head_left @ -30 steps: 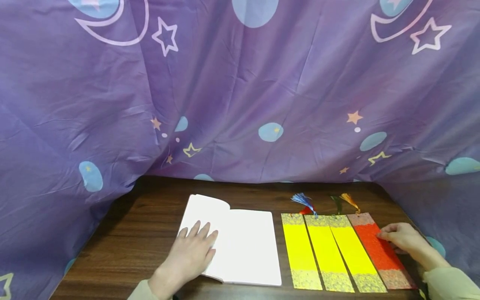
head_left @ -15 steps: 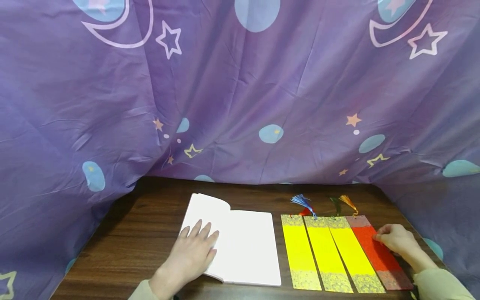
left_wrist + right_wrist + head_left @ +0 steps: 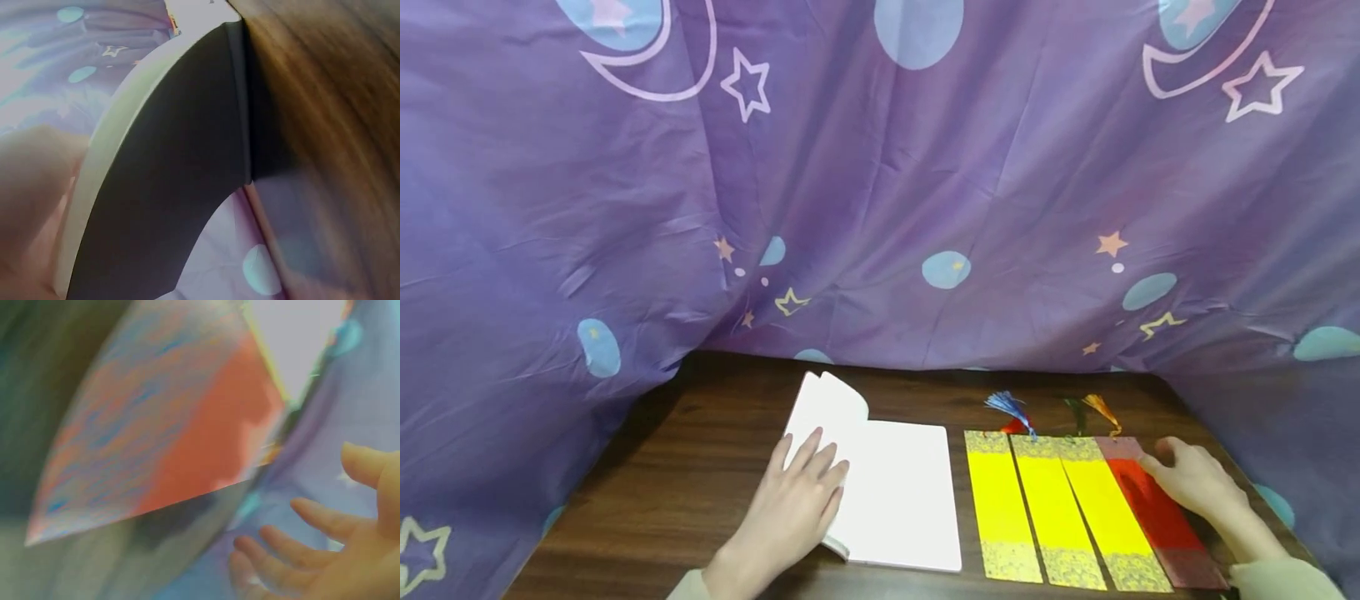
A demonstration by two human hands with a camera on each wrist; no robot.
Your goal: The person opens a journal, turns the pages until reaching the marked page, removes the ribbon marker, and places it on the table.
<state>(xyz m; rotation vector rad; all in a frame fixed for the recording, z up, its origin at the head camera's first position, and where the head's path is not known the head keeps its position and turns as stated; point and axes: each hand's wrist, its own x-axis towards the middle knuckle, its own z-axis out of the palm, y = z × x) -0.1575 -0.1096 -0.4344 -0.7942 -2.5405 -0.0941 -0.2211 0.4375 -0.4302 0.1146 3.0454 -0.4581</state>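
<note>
An open book with blank white pages [image 3: 904, 496] lies in the middle of the table. My left hand [image 3: 790, 508] rests on its left page, fingers extended and slightly spread. The upper part of that left page stands raised and curved. In the left wrist view, the book [image 3: 162, 137] bends in a dark curve beside the hand. At the right, my right hand [image 3: 1198, 483] hovers over a red bookmark [image 3: 1157, 500], thumb and fingers apart. The right wrist view has that hand [image 3: 325, 550] with spread fingers holding nothing, next to the blurred red bookmark [image 3: 212, 437].
Three yellow bookmarks [image 3: 1007, 508] with patterned ends lie side by side between the book and the red one. Blue [image 3: 1011, 408] and orange tassels [image 3: 1102, 410] extend behind them, with red and green ones. A purple curtain [image 3: 880, 208] hangs around the brown wooden table [image 3: 647, 467].
The right hand has let go of the red bookmark's edge, its thumb and fingers parting. The left hand has shifted slightly to the right, and the left page's top has risen and curled more.
</note>
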